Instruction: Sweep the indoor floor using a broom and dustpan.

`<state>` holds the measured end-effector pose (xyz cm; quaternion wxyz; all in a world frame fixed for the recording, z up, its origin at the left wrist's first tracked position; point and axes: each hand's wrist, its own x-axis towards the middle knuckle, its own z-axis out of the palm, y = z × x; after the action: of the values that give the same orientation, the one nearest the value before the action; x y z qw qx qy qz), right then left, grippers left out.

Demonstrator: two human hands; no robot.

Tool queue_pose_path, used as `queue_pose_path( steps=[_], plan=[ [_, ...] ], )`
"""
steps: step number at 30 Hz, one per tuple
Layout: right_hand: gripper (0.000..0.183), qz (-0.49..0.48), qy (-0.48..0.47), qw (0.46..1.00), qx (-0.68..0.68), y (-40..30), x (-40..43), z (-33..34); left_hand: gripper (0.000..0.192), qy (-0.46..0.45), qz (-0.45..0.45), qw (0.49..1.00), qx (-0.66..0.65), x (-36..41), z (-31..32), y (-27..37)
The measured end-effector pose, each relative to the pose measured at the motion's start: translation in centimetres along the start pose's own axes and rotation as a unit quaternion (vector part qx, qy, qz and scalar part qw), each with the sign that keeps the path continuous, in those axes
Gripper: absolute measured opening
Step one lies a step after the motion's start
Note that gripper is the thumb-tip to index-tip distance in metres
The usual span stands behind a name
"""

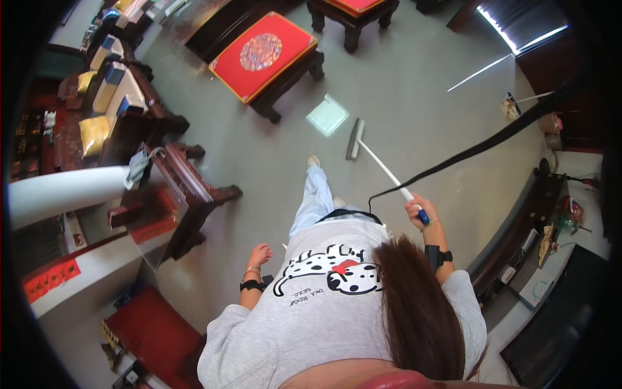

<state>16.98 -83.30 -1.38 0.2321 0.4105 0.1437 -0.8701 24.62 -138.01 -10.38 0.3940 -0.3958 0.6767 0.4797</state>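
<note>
My right hand (pixel 421 210) is closed around the white handle (pixel 384 165) of a broom, near its blue end grip (pixel 423 217). The handle slants forward to a broad grey-and-white broom head (pixel 355 139), which is down at the grey floor. Just ahead of the head lies a flat, pale green square piece (pixel 327 115); I cannot tell what it is. My left hand (pixel 261 254) hangs beside my body with curled fingers and holds nothing.
Red-topped stools (pixel 291 48) of dark wood stand ahead. Carved wooden furniture (pixel 177 177) and a white column (pixel 73 189) are on the left. A long dark cabinet (pixel 520 214) lines the right. A black braided cord (pixel 466 150) runs from my waist towards the upper right.
</note>
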Motion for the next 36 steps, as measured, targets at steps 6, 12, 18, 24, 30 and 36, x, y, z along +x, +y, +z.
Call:
queue_pose_path(
  steps=[6, 12, 18, 24, 30, 36],
  plan=[
    [0.012, -0.002, 0.044, 0.998, 0.046, 0.3, -2.0, 1.1, 0.030, 0.000, 0.003, 0.999, -0.042, 2.3, 0.3, 2.9],
    [0.010, -0.005, 0.030, 0.994, 0.109, -3.4, -5.5, 2.9, 0.028, -0.005, 0.116, 0.993, -0.011, 5.2, 0.3, 9.8],
    [0.031, -0.144, 0.023, 0.987, 0.070, -2.9, -9.5, 6.6, 0.024, -0.015, 0.111, 0.991, 0.071, 4.4, 0.0, 16.9],
    [0.041, -0.209, 0.172, 0.932, -0.240, -11.0, -4.2, 15.5, 0.016, -0.056, 0.183, 0.948, 0.253, 6.5, 3.3, 32.7],
    [0.043, -0.149, 0.169, 0.935, -0.273, -26.5, 6.3, 19.6, 0.011, -0.043, 0.202, 0.948, 0.241, 9.9, 8.6, 51.9],
    [0.040, -0.127, 0.092, 0.986, -0.057, -27.6, 7.3, 20.0, 0.010, 0.007, 0.359, 0.822, 0.443, 8.5, 10.9, 61.4]
  ],
)
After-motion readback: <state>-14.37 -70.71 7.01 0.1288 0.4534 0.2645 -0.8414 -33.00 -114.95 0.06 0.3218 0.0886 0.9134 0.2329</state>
